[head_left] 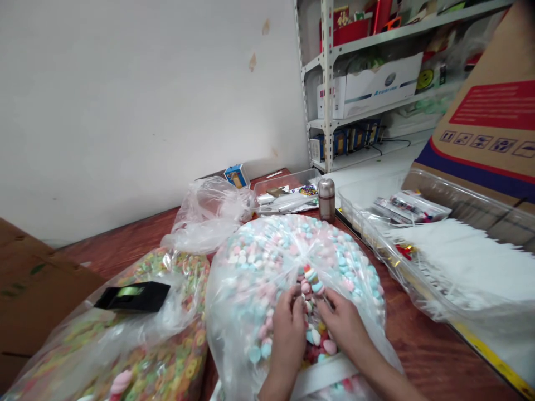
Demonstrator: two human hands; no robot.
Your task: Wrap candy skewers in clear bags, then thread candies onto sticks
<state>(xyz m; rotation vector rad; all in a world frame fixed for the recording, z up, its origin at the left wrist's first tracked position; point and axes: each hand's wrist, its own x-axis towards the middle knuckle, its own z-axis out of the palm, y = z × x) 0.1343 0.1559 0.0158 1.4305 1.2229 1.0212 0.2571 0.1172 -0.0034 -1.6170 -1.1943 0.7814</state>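
Observation:
A large clear bag of pastel marshmallows (251, 256) fills the middle of the table, its plastic gathered near the top. Over its near side, my left hand (288, 326) has curled fingers beside a few small pink pieces (306, 287); what its fingertips pinch is hard to make out. Facing it, my right hand (343, 320) closes its fingers at the lower end of a short stack of orange, white and blue marshmallows (313, 277). Below and between the hands lie loose mixed marshmallows (321, 338), behind a white band (326, 379).
At left, a bag of coloured ring-shaped sweets (184, 345) carries a black box (132, 297). A clear tray (422, 303) with white sticks or papers stands right. Behind are a metallic flask (326, 200), a crumpled plastic bag (209, 209), cartons and shelving (327, 83).

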